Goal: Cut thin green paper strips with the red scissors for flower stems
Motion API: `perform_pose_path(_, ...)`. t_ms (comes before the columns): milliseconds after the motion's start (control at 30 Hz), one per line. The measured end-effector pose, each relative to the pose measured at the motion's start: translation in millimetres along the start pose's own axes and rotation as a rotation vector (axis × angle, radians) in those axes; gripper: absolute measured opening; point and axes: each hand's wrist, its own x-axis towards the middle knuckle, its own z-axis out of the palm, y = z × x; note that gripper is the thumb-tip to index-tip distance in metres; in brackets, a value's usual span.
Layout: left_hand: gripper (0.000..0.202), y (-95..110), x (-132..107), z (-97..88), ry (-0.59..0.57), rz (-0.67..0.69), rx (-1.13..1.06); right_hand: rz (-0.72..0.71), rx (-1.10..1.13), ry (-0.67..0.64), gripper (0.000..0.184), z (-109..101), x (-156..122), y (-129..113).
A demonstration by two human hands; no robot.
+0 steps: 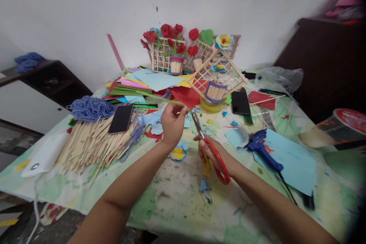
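Note:
My left hand is closed in a pinch on a thin green strip that runs off to the left over the paper pile. My right hand grips red-handled scissors. Their metal blades point up and to the left, with the tips close to my left fingers and the end of the strip. Both hands hover above the table, which has a stained, green-patterned cover.
A heap of wooden sticks and blue yarn lie left, with a phone on them. Coloured paper sheets, stick lattices with paper flowers, a second phone, a blue glue gun and light-blue paper surround the hands.

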Motion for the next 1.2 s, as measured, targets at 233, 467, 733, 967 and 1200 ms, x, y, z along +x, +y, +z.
perform_pose_path(233,0.013,7.5,-10.1,5.6,-0.073,-0.059,-0.056,-0.013,0.074,0.047,0.049,1.9,2.1,6.6)
perform_pose_path(467,0.014,7.6,-12.9,7.1,-0.081,-0.074,-0.057,-0.037,0.051,0.094,0.046,1.4,1.9,7.4)
perform_pose_path(733,0.015,5.5,-12.5,6.9,-0.09,-0.079,-0.096,0.007,0.064,0.13,0.046,0.5,-0.4,-1.0)
perform_pose_path(967,0.022,2.9,2.4,1.9,-0.054,-0.224,-0.19,-0.003,-0.127,0.169,0.04,-13.4,1.1,-2.7)
perform_pose_path(1200,0.031,6.4,15.8,-5.7,-0.093,-0.511,-0.317,0.03,-0.601,0.128,0.029,-35.6,1.5,-10.7)
